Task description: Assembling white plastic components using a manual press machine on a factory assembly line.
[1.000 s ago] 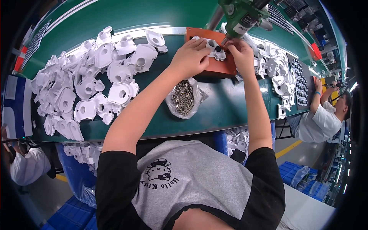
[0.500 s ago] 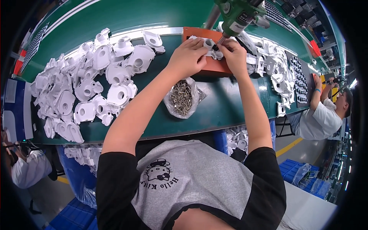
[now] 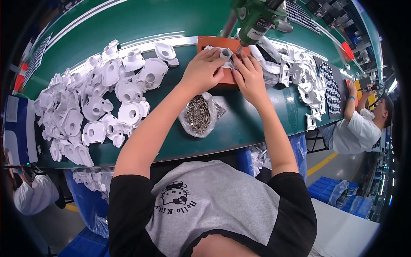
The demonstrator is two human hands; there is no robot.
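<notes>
A white plastic part with a round tube (image 3: pixel 225 54) lies on an orange block (image 3: pixel 229 78) at the back of the bench. My left hand (image 3: pixel 203 70) grips its left side, fingers bent over the top. My right hand (image 3: pixel 249 76) holds the right side, fingertips close together and long fingers reaching over it. Just above those fingertips points the tip of a green machine head (image 3: pixel 255 21). Whatever lies beneath my fingers is hidden. Nearer to me, a clear plastic bag (image 3: pixel 200 133) full of metal screws (image 3: pixel 198 115) stands open.
White plastic parts (image 3: pixel 96 107) are heaped on the left of the green bench (image 3: pixel 239 124), with another heap (image 3: pixel 306 73) on the right. Beyond that, a dark tray (image 3: pixel 332 88) holds small pieces. A co-worker (image 3: pixel 357 128) sits at the far right. Blue bins (image 3: pixel 87 210) stand below.
My right fingers have gone from a raised pinch beside the machine tip to lying flatter against the part. My left hand stays on the part. The whole view has shifted slightly.
</notes>
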